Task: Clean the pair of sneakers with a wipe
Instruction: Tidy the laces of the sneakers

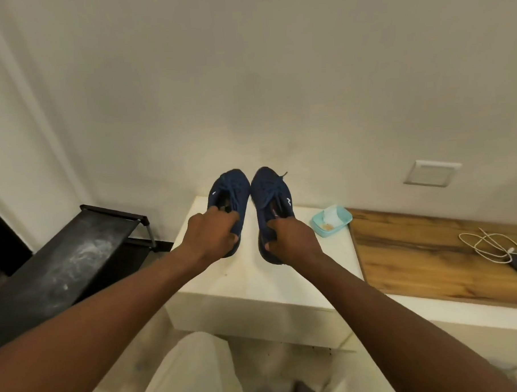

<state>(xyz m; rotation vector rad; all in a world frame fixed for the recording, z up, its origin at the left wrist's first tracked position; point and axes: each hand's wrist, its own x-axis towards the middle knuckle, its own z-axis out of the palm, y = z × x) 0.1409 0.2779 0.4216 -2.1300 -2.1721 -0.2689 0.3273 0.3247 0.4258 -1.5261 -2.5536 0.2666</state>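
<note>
Gripping navy sneakers (pixel 232 186), white logos (pixel 288 201) illegible

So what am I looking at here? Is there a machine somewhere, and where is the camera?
There is no machine: these are a person's two bare arms, seen from a camera worn on the head that looks forward and down. The left hand grips the left sneaker at its opening, and the right hand grips the right sneaker likewise. Both are dark blue, toes pointing away, over a white block. Whether the soles touch it is hard to tell. On the block sits a pale blue tray with something white inside, perhaps the wipe. To the right, a wooden top carries a white cable.
</note>
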